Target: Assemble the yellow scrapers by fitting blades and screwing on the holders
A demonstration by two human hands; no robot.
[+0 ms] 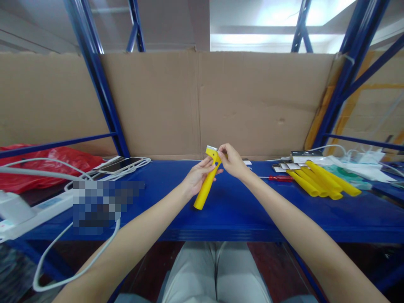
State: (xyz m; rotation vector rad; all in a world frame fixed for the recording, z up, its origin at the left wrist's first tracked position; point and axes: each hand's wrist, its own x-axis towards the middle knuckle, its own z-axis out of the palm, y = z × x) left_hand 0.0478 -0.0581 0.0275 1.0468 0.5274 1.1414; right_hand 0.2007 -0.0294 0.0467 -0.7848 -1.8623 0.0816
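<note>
Viewing from the head camera: left hand (198, 178) holds the yellow, tubular-handled scraper-like tool (205, 189) above the blue metal bench (240, 210); right hand (232, 160) pinches its top end. Probably light, stiff, slick; best held mid-handle, off the silvery metal edge (212, 147). Room lies towards the bench's front edge (221, 234), left of the red-handled screwdriver (280, 179)

The scraper (206, 185) was yellow, with a long, smooth, round handle (202, 196) and a wider head (211, 153) at its far end. A pale, metallic-looking strip (212, 147) ran along the head's far edge, and a small dark spot showed on its face. The handle slanted, its near end to the left, its far end to the right. It stood in the middle of the scene, the handle within the left hand (197, 177), the head's right side at the right hand's (234, 161) fingertips, which partly hid it.
</note>
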